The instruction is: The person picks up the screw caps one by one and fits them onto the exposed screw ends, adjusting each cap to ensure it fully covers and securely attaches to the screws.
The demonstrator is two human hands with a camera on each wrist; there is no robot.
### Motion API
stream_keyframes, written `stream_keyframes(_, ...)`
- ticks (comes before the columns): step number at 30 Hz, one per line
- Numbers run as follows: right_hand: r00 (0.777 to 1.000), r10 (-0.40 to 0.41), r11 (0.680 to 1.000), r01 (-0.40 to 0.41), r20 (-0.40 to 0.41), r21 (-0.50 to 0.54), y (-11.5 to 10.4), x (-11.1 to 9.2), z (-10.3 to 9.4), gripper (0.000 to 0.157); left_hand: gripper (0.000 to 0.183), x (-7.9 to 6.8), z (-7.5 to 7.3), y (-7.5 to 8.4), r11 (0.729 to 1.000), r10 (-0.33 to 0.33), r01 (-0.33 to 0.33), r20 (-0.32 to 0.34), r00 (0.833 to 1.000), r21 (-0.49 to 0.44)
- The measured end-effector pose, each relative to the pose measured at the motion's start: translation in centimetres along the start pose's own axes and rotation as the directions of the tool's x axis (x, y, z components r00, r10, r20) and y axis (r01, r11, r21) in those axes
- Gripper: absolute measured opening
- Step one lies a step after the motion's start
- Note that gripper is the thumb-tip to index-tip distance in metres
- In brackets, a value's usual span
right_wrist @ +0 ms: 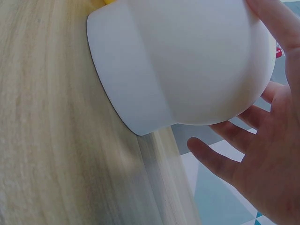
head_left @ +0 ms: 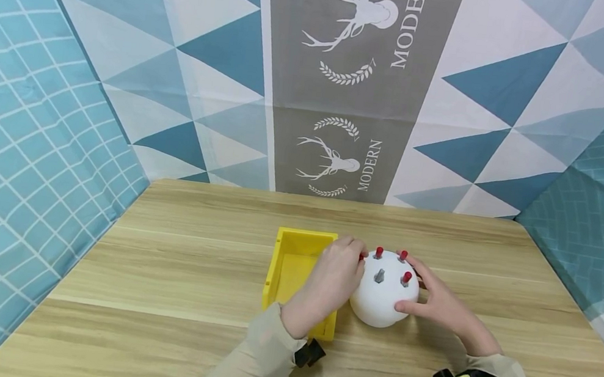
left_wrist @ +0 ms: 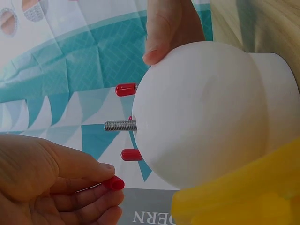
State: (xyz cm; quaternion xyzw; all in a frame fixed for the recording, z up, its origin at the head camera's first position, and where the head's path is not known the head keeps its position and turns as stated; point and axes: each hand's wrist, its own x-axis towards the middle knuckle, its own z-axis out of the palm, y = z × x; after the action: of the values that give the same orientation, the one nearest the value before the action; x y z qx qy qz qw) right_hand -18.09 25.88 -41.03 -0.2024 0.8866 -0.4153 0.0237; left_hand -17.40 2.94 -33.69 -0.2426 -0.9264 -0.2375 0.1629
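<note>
A rounded white body [head_left: 378, 304] stands on the wooden table with metal studs poking from its top. Three studs wear red caps [head_left: 406, 277]; one threaded stud [left_wrist: 120, 125] is bare. My left hand [head_left: 334, 272] pinches a loose red cap [left_wrist: 114, 183] between thumb and fingers, just beside the white body and apart from the bare stud. The cap's hollow end shows in the left wrist view. My right hand [head_left: 436, 298] steadies the white body from the right, thumb and fingers spread around its curved side [right_wrist: 206, 70].
A yellow open bin [head_left: 271, 277] sits directly left of the white body, partly covered by my left arm. The wooden table [head_left: 160, 272] extends to both sides. Patterned cloth [head_left: 339, 94] hangs behind its far edge.
</note>
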Motion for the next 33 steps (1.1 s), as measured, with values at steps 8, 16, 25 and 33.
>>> stream_keyframes(8,1.0,0.003,1.0,-0.003,-0.002,-0.002,-0.05,-0.01,-0.05,0.087,0.01,-0.01,-0.03,0.4,1.0,0.015,-0.015,0.005,1.0,-0.014)
stream_keyframes(16,1.0,0.006,1.0,-0.006,0.003,0.008,-0.12,-0.08,0.01,0.087,0.01,-0.2,-0.08,0.71,0.998,0.042,-0.042,-0.002,0.999,-0.036)
stream_keyframes(25,1.0,-0.005,1.0,0.005,0.006,0.014,-0.06,-0.19,0.04,0.088,0.01,-0.41,0.1,0.85,0.988,0.147,-0.149,-0.037,0.988,-0.046)
stream_keyframes(33,1.0,-0.011,1.0,0.01,0.013,0.02,-0.03,-0.18,-0.03,0.088,0.009,-0.44,0.19,0.87,0.983,0.177,-0.178,-0.026,0.984,-0.046)
